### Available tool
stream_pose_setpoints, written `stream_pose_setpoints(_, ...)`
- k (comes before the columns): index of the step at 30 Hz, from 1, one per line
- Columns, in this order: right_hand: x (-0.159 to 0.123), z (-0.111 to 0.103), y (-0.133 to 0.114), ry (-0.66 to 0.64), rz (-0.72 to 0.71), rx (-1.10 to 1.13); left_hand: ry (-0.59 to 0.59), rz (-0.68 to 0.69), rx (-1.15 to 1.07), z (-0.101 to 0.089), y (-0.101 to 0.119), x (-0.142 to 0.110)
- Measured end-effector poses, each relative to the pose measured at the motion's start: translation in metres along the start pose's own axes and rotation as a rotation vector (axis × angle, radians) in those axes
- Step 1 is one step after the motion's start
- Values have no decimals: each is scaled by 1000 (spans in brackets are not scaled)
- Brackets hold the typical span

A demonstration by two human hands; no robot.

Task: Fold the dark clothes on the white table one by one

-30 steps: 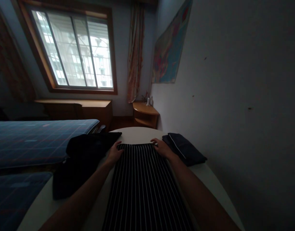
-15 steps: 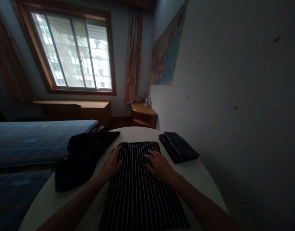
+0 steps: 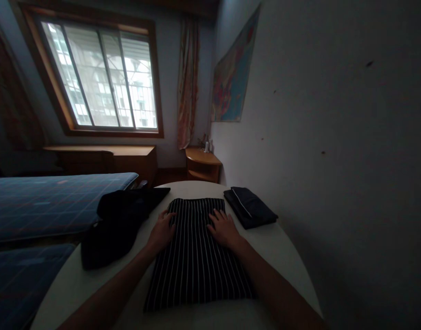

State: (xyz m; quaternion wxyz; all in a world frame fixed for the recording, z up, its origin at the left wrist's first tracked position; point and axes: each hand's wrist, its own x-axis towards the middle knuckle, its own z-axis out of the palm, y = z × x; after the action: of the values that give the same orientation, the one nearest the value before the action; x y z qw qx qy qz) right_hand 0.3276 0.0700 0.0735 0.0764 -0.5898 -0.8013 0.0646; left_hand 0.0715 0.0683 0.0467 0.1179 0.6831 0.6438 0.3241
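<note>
A black cloth with thin white stripes (image 3: 195,261) lies lengthwise on the round white table (image 3: 282,270). It looks like a garment laid flat; its exact kind does not show. My left hand (image 3: 162,230) rests at its left edge near the far end, fingers loosely apart on the fabric. Opposite it, my right hand (image 3: 224,229) lies palm down on the right edge with spread fingers. Neither hand grips the cloth visibly.
A rumpled dark garment (image 3: 116,229) is at the table's left. A folded dark garment with a pale trim line (image 3: 251,206) lies at the far right. Beds with blue checked covers (image 3: 59,201) stand left; a wall (image 3: 351,206) runs along the right.
The striped cloth's near edge has come into view, lying farther from me. Both hands stay at its sides near the far end, and the view has shifted slightly.
</note>
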Motion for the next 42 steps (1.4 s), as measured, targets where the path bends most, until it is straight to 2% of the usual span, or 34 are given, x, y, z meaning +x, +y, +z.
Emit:
stream_pose_setpoints(2, -15, -6, -20, -10, -83, 56, 7, 43, -2, 1, 1, -11)
stream_pose_setpoints(5, -45, -6, -46, -143, -231, 162, -37, 95, -44, 5, -2, -24)
stream_pose_setpoints(7, -59, 0, -57, -251, -256, 185, -66, 111, -78, 9, -9, -26)
stream_pose_setpoints(9, -63, 8, -60, -300, -236, 177, -65, 136, -96, 14, -15, -21)
stream_pose_setpoints(12, -49, 18, -57, -300, -195, 170, -45, 174, -102, 18, -21, -4)
stream_pose_setpoints(17, -6, 19, -44, -290, -164, 175, -10, 160, -102, 17, -16, 14)
stream_pose_setpoints(21, 19, 21, -35, -218, -148, 166, 12, 72, -86, 15, -7, 0)
stream_pose_setpoints(24, 24, 21, -31, -98, -123, 176, -16, 15, -96, 10, -4, -20)
stream_pose_setpoints(27, 13, 13, -26, 27, -128, 182, -59, 11, -164, 1, -8, -39)
stream_pose_setpoints(29, -5, 4, -21, 59, -178, 181, -108, 1, -250, -5, -12, -50)
stream_pose_setpoints(33, -50, -6, -15, -31, -371, 164, -254, -52, -404, -13, -18, -62)
stream_pose_setpoints(36, -71, 2, -14, -89, -432, 156, -309, -95, -498, -16, -17, -60)
stream_pose_setpoints(39, -73, 14, -11, -95, -401, 166, -308, -132, -528, -18, -19, -54)
stream_pose_setpoints(42, -64, 21, -6, -60, -398, 154, -275, -121, -373, -20, -22, -53)
